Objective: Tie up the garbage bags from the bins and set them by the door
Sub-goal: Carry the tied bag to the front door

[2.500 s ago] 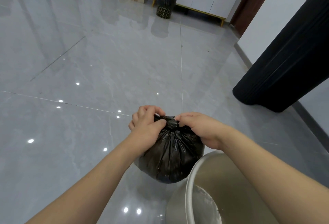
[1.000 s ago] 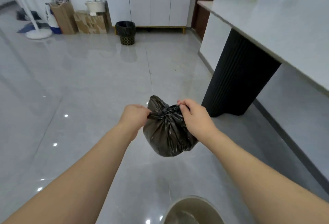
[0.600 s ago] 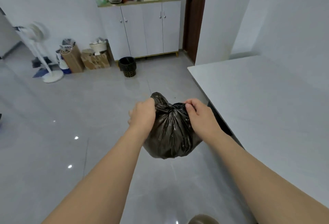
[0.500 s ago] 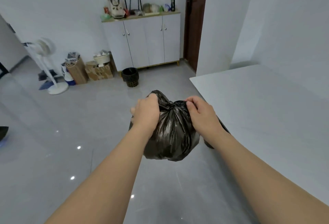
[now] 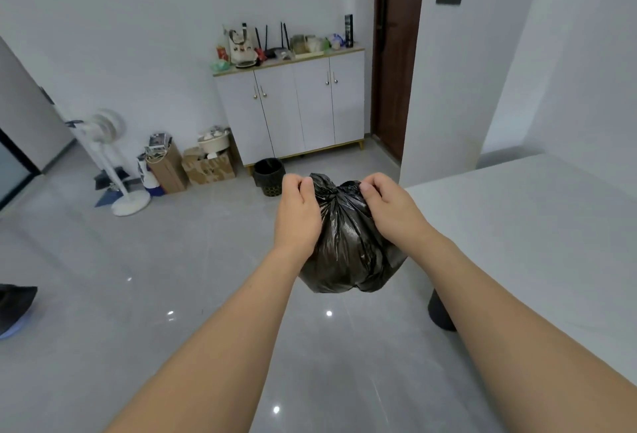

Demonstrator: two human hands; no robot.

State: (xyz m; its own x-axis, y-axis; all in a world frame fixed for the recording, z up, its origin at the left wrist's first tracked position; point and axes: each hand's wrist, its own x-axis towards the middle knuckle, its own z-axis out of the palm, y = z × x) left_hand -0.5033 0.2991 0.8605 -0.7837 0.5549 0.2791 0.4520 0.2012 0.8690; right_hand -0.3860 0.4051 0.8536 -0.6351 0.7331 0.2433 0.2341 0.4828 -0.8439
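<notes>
A full black garbage bag hangs in the air in front of me, its neck gathered into a knot at the top. My left hand pinches the plastic on the left of the knot. On the right of the knot my right hand pinches the plastic. A small black bin lined with a black bag stands on the floor by the white cabinet. The brown door is at the back right, partly hidden by a white wall.
A white cabinet with clutter on top stands left of the door. Cardboard boxes and a white standing fan sit along the back wall. A white table top on a black leg fills the right side.
The bag has been lifted out of the metal bin up to chest height, both hands staying on its neck. My view has risen from the floor to the far wall and door.
</notes>
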